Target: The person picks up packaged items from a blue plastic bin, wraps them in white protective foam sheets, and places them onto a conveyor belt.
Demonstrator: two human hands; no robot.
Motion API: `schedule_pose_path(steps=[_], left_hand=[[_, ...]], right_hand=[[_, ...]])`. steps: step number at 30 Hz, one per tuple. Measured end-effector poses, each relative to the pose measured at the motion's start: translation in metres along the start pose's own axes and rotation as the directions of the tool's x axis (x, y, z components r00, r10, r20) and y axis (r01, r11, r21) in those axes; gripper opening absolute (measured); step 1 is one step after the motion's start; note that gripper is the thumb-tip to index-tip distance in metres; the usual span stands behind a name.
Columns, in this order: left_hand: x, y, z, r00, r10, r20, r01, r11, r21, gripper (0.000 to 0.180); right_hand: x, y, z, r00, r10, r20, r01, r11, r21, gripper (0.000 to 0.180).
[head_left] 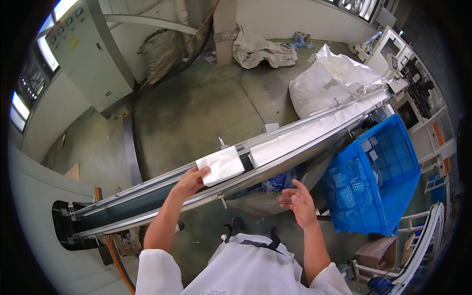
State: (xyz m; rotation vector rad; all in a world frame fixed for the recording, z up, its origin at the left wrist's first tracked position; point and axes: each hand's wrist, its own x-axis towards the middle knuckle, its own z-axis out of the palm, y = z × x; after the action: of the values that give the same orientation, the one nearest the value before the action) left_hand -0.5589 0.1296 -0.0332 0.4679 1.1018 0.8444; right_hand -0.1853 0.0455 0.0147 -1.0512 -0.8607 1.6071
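Note:
My left hand (191,181) grips the near left corner of a flat white packet (222,165), thumb on top. The packet lies across the narrow conveyor (162,199), tilted slightly over its metal side rails. To its right, a row of similar flat white pieces (314,127) runs along the belt up to the machine at the far right. A short stretch of dark belt shows between the packet and that row. My right hand (300,202) is raised on the near side of the conveyor, fingers apart, holding nothing.
A blue plastic crate (354,201) with some packets inside stands at the right. Beyond the conveyor sits a large white sack (329,81). A grey electrical cabinet (83,54) stands at the far left, and a white machine (393,54) at the far right.

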Motion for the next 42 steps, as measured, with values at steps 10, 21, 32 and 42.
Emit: schedule_pose_path(steps=[10, 21, 32, 42], left_hand=[[0.010, -0.012, -0.027, 0.936, 0.334, -0.110, -0.094, 0.541, 0.836, 0.040], [0.005, -0.136, 0.298, 0.855, -0.133, 0.501, -0.366, 0.530, 0.765, 0.031], [0.087, -0.214, 0.437, 0.931, -0.075, 0.357, -0.297, 0.411, 0.862, 0.028], [0.086, -0.210, 0.521, 0.990, -0.101, -0.103, 0.132, 0.341, 0.931, 0.038]], right_hand=[[-0.041, 0.009, -0.066, 0.960, 0.126, -0.251, -0.112, 0.991, 0.071, 0.038], [-0.064, -0.042, -0.168, 0.982, 0.149, -0.116, -0.164, 0.978, -0.131, 0.037], [-0.062, -0.226, -0.620, 0.577, -0.417, -0.702, -0.365, 0.637, -0.679, 0.038], [-0.004, -0.015, -0.837, 0.232, 0.147, -0.961, -0.701, 0.711, -0.061, 0.037]])
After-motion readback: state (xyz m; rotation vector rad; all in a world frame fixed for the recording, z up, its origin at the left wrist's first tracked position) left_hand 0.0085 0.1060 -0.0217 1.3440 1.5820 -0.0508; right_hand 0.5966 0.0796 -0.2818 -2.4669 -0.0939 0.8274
